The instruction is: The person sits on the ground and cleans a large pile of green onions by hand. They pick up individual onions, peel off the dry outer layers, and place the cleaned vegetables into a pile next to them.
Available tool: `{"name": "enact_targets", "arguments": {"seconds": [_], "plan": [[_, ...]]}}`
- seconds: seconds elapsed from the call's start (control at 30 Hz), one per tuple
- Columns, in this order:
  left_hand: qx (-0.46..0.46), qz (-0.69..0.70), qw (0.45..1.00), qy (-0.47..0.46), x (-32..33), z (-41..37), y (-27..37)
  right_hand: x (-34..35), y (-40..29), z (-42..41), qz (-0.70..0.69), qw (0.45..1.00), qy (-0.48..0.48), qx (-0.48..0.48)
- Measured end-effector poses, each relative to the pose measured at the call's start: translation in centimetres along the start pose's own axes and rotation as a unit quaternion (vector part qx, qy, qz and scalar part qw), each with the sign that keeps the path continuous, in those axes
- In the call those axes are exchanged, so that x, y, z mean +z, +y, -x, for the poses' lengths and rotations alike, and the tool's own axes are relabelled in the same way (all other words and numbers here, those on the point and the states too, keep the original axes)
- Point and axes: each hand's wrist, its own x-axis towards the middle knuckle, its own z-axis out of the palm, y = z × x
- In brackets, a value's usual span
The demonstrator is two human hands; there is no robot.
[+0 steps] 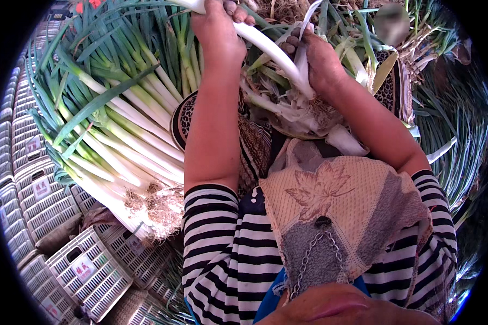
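My left hand is closed around the white stalk of a large green onion, which curves down to its root end near my lap. My right hand, right of that stalk, pinches a pale, loose outer leaf layer lying alongside it. A thin end of a leaf sticks up above the right hand. Below the right hand, fibrous roots and torn whitish onion skins lie over my lap. The upper end of the held onion runs out of the picture.
At left lies a large pile of green onions, roots toward me. Slatted plastic crates with labels bearing writing stand beyond and beneath it. More onion greens lie at right. A cloth with a leaf pattern hangs over my chest.
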Motion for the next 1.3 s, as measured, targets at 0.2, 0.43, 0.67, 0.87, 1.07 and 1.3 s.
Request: {"name": "enact_targets", "arguments": {"seconds": [0.2,0.43,0.67,0.87,1.07,1.3], "plan": [[0.081,-0.056,0.989,0.11,-1.7,-3.1,1.6,-2.7,-1.0,0.3,0.039,0.969,-0.222,0.1],[0.133,-0.135,0.97,0.154,-5.2,-6.3,2.4,-7.2,-2.4,6.2,0.202,0.92,-0.219,0.255],[0.208,-0.277,0.93,0.125,-3.6,-5.0,1.5,-7.3,-3.6,9.3,0.658,0.717,-0.155,-0.172],[0.265,-0.349,0.895,0.086,-4.2,-5.1,-0.1,-3.4,-2.1,7.3,0.72,0.544,-0.102,-0.419],[0.345,-0.41,0.835,0.127,-3.0,-3.4,-0.4,-2.1,1.0,4.2,0.714,0.618,-0.172,-0.281],[0.248,-0.304,0.915,0.094,-1.2,-1.2,1.9,-3.0,2.2,3.7,0.7,0.653,-0.221,-0.187]]}}
